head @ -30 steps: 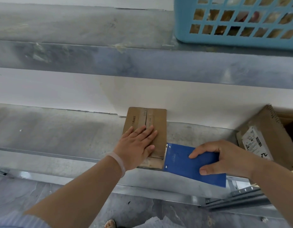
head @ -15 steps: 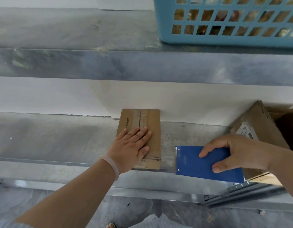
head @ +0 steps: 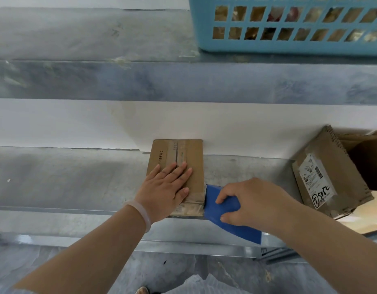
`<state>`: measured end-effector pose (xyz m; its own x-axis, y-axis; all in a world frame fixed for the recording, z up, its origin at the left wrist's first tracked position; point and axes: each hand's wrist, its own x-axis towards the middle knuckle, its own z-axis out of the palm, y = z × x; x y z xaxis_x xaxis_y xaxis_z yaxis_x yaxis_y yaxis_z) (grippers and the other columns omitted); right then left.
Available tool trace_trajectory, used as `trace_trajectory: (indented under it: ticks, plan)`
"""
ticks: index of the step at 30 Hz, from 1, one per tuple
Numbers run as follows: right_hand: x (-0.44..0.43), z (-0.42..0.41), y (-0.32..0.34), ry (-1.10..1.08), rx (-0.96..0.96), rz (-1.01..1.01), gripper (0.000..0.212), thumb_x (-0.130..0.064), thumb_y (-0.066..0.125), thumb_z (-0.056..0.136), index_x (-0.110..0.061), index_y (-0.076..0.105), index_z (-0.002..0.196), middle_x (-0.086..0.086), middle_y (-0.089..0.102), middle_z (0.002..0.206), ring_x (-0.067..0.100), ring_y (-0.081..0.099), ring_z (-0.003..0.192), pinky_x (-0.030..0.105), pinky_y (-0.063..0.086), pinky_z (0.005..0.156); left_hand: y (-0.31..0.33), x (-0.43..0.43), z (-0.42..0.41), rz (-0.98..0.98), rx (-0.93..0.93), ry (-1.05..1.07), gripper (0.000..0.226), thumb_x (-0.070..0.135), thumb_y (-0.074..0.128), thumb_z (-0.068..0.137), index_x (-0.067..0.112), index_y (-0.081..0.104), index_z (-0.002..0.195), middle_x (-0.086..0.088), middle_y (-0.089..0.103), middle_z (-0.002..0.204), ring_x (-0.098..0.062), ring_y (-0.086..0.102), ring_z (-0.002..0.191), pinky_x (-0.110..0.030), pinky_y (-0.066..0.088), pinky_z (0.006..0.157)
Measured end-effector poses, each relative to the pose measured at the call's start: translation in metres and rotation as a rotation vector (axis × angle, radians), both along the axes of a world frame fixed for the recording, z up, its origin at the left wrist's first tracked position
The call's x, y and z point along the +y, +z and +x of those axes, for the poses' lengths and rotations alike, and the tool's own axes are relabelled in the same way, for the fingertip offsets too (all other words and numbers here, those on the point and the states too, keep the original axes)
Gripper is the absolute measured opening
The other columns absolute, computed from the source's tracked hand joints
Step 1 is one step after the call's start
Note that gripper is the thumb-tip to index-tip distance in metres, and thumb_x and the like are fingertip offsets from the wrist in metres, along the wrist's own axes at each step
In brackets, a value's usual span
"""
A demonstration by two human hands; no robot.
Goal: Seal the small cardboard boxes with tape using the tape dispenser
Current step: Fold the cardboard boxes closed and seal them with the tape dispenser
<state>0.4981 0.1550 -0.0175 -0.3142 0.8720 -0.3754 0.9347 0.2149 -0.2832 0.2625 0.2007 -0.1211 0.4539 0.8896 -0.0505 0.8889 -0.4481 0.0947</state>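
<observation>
Left hand (head: 164,188) lies flat on the box (head: 194,164); right hand (head: 254,203) grips the tape dispenser (head: 228,207), whose pull could slide the box askew.

Left hand (head: 162,187) flat on box (head: 194,158); right hand (head: 253,202) around blue dispenser (head: 213,211), apparently alongside.

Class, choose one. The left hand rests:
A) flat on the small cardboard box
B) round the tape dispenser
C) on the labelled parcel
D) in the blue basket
A: the left hand lies flat, fingers straight, on the small cardboard box; the right hand grips the tape dispenser.
</observation>
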Motion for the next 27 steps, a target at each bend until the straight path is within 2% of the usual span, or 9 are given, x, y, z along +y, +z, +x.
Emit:
trace_trajectory:
  ticks: [5,7,9,11,15,19,21,25,27]
  plan:
    - [0.008,0.007,0.0,-0.117,0.204,-0.111,0.027,-0.047,0.076,0.076,-0.043,0.066,0.101,-0.023,0.06,0.102,-0.005,0.056,0.086,0.012,0.044,0.07,0.002,0.0,0.0,-0.011,0.02,0.003,0.087,0.066,-0.044,0.061,0.042,-0.02,0.141,0.021,-0.019,0.151,-0.007,-0.008,0.147,-0.037,-0.004,0.121]
    - [0.006,0.008,0.001,-0.046,0.117,-0.069,0.028,-0.049,0.073,0.078,-0.045,0.064,0.105,-0.024,0.06,0.098,-0.005,0.053,0.079,0.012,0.04,0.065,0.002,0.001,0.001,-0.013,0.024,0.005,0.086,0.066,-0.043,0.061,0.043,-0.02,0.141,0.022,-0.019,0.15,-0.007,-0.007,0.147,-0.037,-0.005,0.12]
    - [0.003,0.007,0.001,0.05,-0.017,-0.007,0.029,-0.051,0.067,0.082,-0.047,0.059,0.109,-0.023,0.055,0.083,-0.004,0.048,0.067,0.014,0.034,0.057,0.002,0.001,0.001,-0.015,0.021,0.004,0.086,0.067,-0.042,0.062,0.043,-0.019,0.141,0.022,-0.018,0.15,-0.007,-0.006,0.148,-0.036,-0.005,0.119]
    - [0.002,0.008,0.0,0.059,-0.026,-0.016,0.028,-0.051,0.066,0.083,-0.047,0.058,0.11,-0.023,0.052,0.079,-0.004,0.047,0.066,0.014,0.032,0.057,0.002,0.001,0.001,-0.017,0.019,0.004,0.087,0.067,-0.042,0.062,0.043,-0.018,0.142,0.022,-0.018,0.15,-0.007,-0.006,0.148,-0.036,-0.005,0.12]
    - [0.011,0.011,-0.002,-0.101,0.214,-0.147,0.026,-0.045,0.076,0.076,-0.042,0.067,0.1,-0.024,0.06,0.103,-0.004,0.056,0.09,0.016,0.046,0.078,0.002,0.0,0.001,-0.021,0.025,0.009,0.092,0.068,-0.042,0.061,0.042,-0.014,0.145,0.022,-0.017,0.151,-0.007,-0.005,0.148,-0.037,-0.004,0.12]
    - [0.022,0.009,-0.002,-0.114,0.255,-0.2,0.022,-0.043,0.078,0.076,-0.038,0.071,0.096,-0.022,0.061,0.105,0.0,0.057,0.097,0.026,0.049,0.09,0.003,0.0,0.001,-0.027,0.02,0.008,0.09,0.069,-0.042,0.06,0.043,-0.016,0.143,0.022,-0.017,0.151,-0.008,-0.005,0.148,-0.037,-0.004,0.12]
    - [0.023,0.011,-0.002,-0.1,0.245,-0.209,0.022,-0.043,0.078,0.076,-0.039,0.071,0.096,-0.023,0.06,0.107,0.0,0.056,0.099,0.026,0.048,0.092,0.003,0.0,0.001,-0.028,0.025,0.004,0.089,0.069,-0.043,0.06,0.043,-0.017,0.142,0.022,-0.017,0.151,-0.008,-0.005,0.148,-0.037,-0.004,0.12]
    - [0.018,0.016,-0.003,0.04,0.069,-0.115,0.028,-0.048,0.074,0.077,-0.045,0.063,0.103,-0.028,0.06,0.109,-0.004,0.054,0.097,0.022,0.045,0.086,0.004,0.0,0.001,-0.022,0.03,0.005,0.091,0.068,-0.04,0.063,0.042,-0.012,0.146,0.021,-0.012,0.155,-0.008,-0.004,0.148,-0.036,-0.005,0.119]
    - [0.017,0.016,-0.004,0.068,0.067,-0.098,0.028,-0.049,0.072,0.079,-0.045,0.063,0.105,-0.028,0.06,0.11,-0.004,0.054,0.096,0.021,0.045,0.085,0.004,0.001,0.001,-0.021,0.03,0.008,0.095,0.068,-0.04,0.063,0.041,-0.009,0.149,0.021,-0.013,0.154,-0.007,-0.004,0.148,-0.036,-0.005,0.119]
